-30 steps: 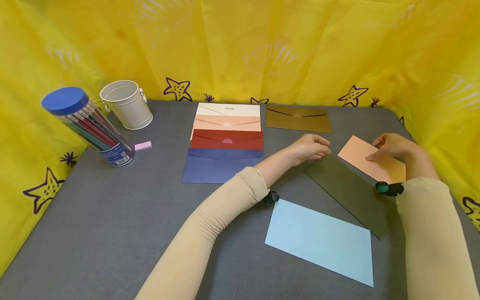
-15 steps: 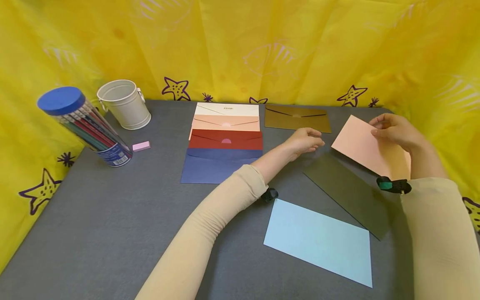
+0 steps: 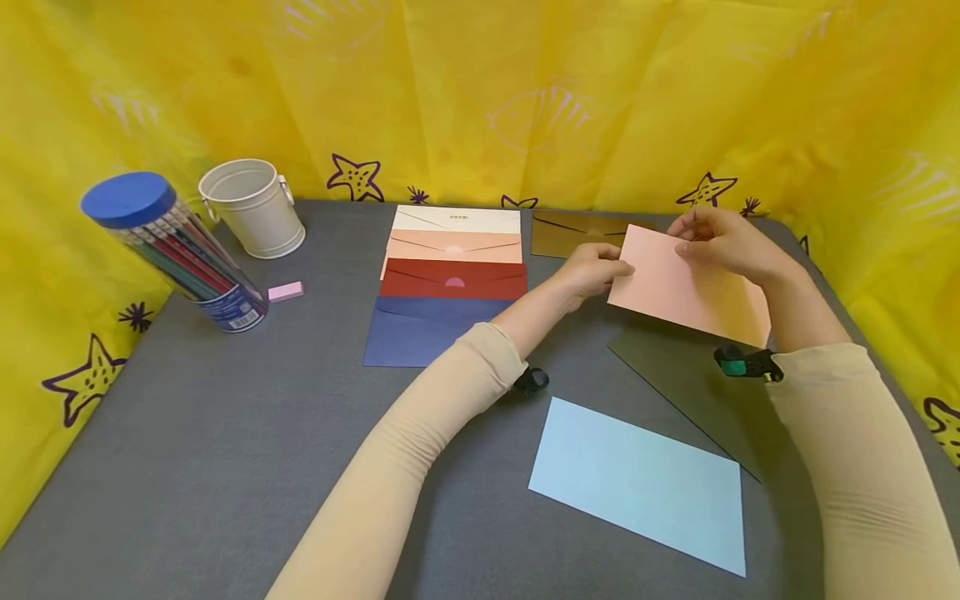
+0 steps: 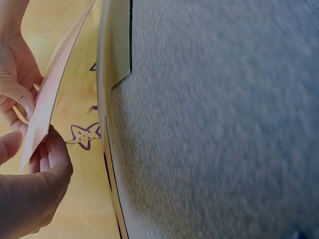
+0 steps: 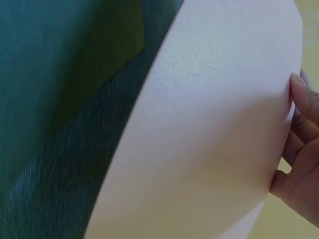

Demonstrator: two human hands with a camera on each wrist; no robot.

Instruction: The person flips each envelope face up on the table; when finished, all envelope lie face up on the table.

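Both hands hold a pink envelope [image 3: 686, 292] raised over the right side of the table, its plain face toward the head camera. My left hand [image 3: 583, 277] pinches its left edge, thumb in front; the left wrist view shows the fingers [image 4: 57, 154] curled behind the paper. Along the top edge, my right hand [image 3: 731, 242] grips it with the thumb on the near face, also seen in the right wrist view at the envelope's [image 5: 209, 114] edge. Beneath lies a dark olive envelope [image 3: 667, 375], partly covered in the head view. Nearer is a light blue envelope [image 3: 637, 483].
Left of the hands, white [image 3: 420, 218], peach [image 3: 427, 243], red [image 3: 420, 279] and blue [image 3: 408, 333] envelopes overlap in a column. A brown envelope [image 3: 562, 237] lies at the back. Farther left are a pencil tub [image 3: 202, 258], a white bucket [image 3: 258, 212] and a pink eraser [image 3: 286, 292].
My right hand has lifted the pink envelope and brought it leftward, turning it more level. My left hand, earlier free and relaxed, now holds its left edge.
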